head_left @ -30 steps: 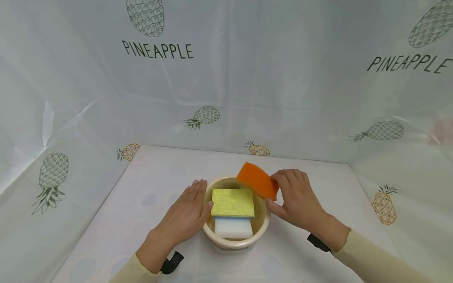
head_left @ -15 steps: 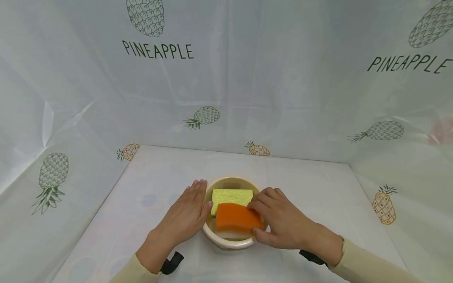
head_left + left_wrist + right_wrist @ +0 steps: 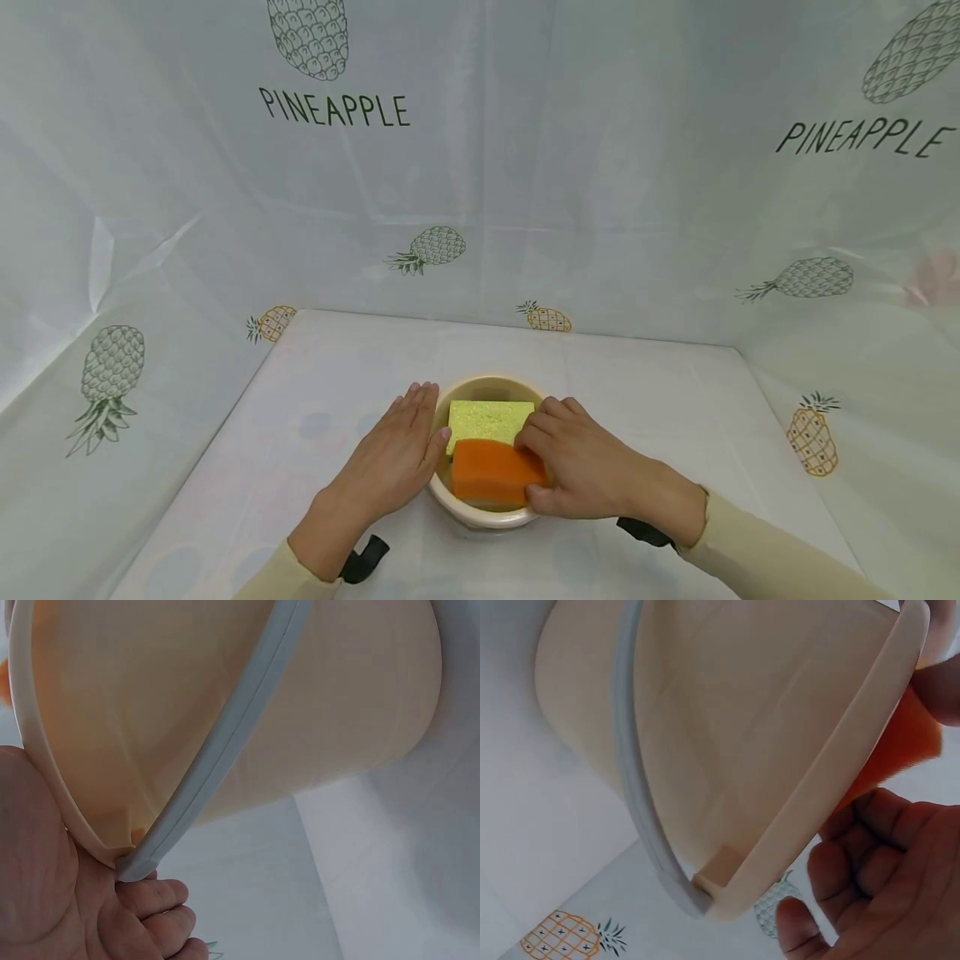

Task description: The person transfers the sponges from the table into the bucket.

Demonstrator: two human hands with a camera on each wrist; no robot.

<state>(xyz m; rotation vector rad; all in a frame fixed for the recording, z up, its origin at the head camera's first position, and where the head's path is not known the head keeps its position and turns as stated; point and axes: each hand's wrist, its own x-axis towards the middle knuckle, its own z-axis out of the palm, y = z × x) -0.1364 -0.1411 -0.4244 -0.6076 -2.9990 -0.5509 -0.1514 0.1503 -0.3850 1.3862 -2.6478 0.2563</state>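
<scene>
A cream bucket [image 3: 487, 520] stands on the table with sponges inside it. My left hand [image 3: 390, 462] rests at the bucket's left rim, fingers straight. In the left wrist view its palm lies against the rim, close to where the grey handle [image 3: 217, 754] joins. My right hand [image 3: 585, 462] pinches the right end of an orange sponge [image 3: 491, 473] at the bucket's mouth. Behind that lies a yellow sponge [image 3: 491, 419], its near part covered by the orange one. From the right wrist, the orange sponge [image 3: 904, 739] shows above the rim between thumb and fingers.
The white table [image 3: 645, 375] extends around the bucket. A sheet printed with pineapples [image 3: 438, 246] hangs behind and along both sides of it. The bucket's handle [image 3: 634, 750] hangs down along its outer wall.
My right hand has brought the orange sponge left and down into the bucket's mouth, over a white block that was visible earlier. The left hand has stayed at the rim.
</scene>
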